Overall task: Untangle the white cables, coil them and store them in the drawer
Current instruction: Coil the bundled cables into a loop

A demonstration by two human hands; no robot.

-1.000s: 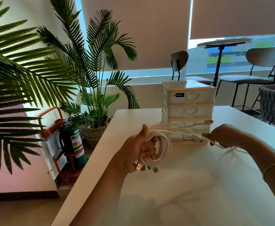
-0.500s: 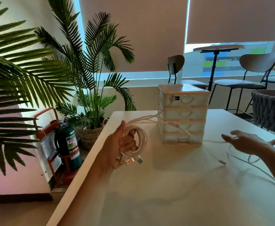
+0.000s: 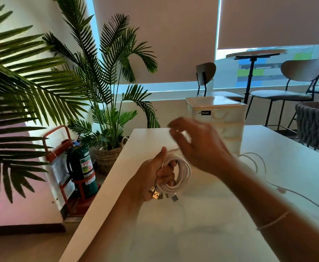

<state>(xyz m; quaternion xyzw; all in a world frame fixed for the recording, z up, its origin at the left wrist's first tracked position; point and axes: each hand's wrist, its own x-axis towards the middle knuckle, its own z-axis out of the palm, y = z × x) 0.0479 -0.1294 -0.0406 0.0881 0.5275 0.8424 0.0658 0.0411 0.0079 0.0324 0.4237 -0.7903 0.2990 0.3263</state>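
Drawer unit (image 3: 228, 118) stands far on the table (image 3: 296, 157), partly hidden by the blurred right hand (image 3: 198, 146), which has swung in from the right; its grip unclear. Left hand (image 3: 155, 178) clamps the coiled white cables (image 3: 181, 173); loose cable (image 3: 257, 163) trails right.

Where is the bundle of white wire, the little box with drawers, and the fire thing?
white cable coil (image 3: 181, 173), head view, on the loops' right side.
drawer box (image 3: 228, 118), head view, top drawer front.
fire extinguisher (image 3: 85, 167), head view, green body.
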